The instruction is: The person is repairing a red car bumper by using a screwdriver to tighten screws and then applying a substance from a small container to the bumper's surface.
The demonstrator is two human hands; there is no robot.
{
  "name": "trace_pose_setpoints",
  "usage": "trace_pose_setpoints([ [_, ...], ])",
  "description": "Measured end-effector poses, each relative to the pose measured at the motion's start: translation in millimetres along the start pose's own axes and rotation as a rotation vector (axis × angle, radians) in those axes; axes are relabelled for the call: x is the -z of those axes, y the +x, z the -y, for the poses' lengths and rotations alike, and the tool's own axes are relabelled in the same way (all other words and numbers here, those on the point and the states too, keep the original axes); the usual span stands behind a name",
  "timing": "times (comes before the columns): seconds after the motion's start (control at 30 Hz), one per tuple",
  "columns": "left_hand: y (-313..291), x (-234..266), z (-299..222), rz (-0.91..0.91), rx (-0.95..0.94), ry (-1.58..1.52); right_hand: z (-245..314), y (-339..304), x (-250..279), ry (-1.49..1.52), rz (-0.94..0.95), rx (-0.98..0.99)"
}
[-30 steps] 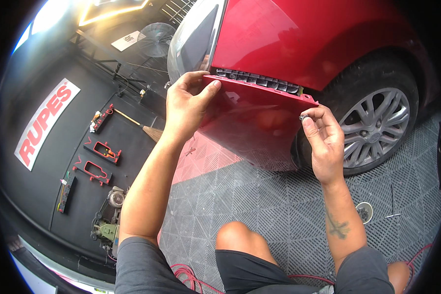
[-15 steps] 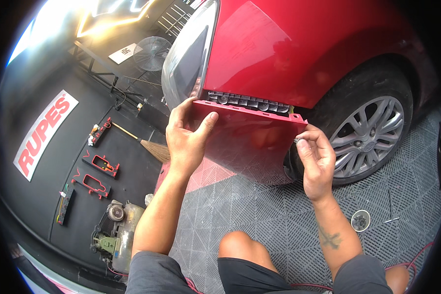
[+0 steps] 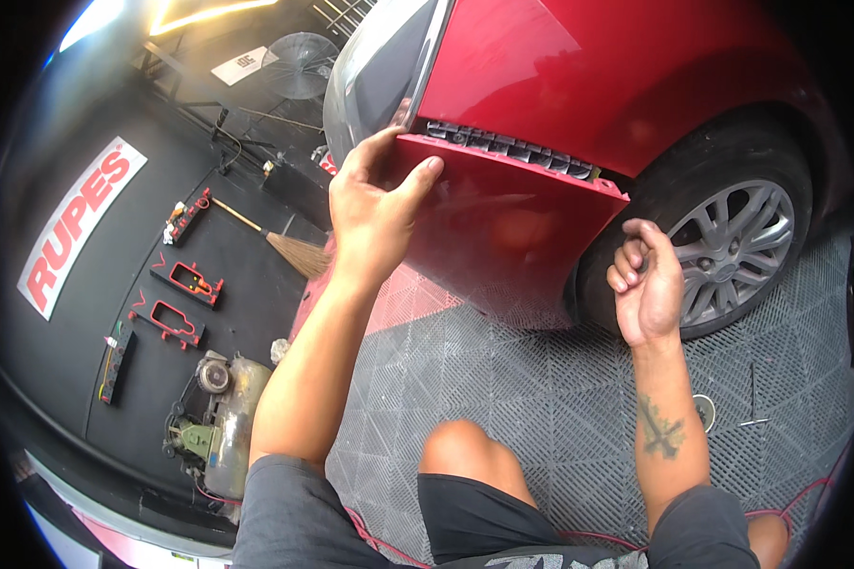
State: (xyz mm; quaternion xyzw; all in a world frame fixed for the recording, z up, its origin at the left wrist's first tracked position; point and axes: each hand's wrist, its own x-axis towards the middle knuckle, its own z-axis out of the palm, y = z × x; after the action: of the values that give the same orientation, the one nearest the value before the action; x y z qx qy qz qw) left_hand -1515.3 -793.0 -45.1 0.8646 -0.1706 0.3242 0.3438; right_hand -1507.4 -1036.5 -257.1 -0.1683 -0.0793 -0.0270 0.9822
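Note:
My left hand [image 3: 375, 194] grips the upper edge of the red bumper [image 3: 503, 223] beside the headlight [image 3: 384, 81], thumb on the outer face and fingers over the edge. This edge stands slightly away from the red fender [image 3: 531, 85], and a black toothed bracket [image 3: 508, 150] shows in the gap. My right hand [image 3: 650, 280] is off the bumper, between its rear corner and the wheel [image 3: 731, 237]. Its fingers are curled inward, and whatever lies inside them is hidden.
An air compressor [image 3: 223, 417] stands at the lower left. A broom [image 3: 294, 251] leans by the dark wall with tool holders. On the grey grid floor [image 3: 380, 398] are a small round container [image 3: 704, 412], partly behind my right forearm, and a thin T-shaped tool [image 3: 753, 403]. A red hose [image 3: 811, 488] lies at right.
My right hand has let go of the bumper's rear corner and moved away to the right, fingers curling. The bumper edge sits closer to the fender. My left hand keeps its grip.

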Motion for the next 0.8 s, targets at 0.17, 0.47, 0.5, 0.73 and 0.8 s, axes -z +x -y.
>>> trace_pose_setpoints([
  [0.17,1,-3,6,-0.034,-0.02,-0.033,-8,3,-20,-0.64,0.127,0.105],
  [0.47,-3,-5,17,-0.099,-0.072,0.103,-17,1,-37,-0.58,0.13,0.242],
  [0.5,-4,-6,19,-0.102,-0.075,0.095,-18,1,-38,-0.566,0.13,0.24],
  [0.73,-6,-7,16,-0.111,-0.107,0.197,-20,-1,-39,-0.528,0.116,0.245],
  [0.8,-7,-7,16,-0.108,-0.113,0.229,-22,-1,-39,-0.521,0.117,0.251],
])
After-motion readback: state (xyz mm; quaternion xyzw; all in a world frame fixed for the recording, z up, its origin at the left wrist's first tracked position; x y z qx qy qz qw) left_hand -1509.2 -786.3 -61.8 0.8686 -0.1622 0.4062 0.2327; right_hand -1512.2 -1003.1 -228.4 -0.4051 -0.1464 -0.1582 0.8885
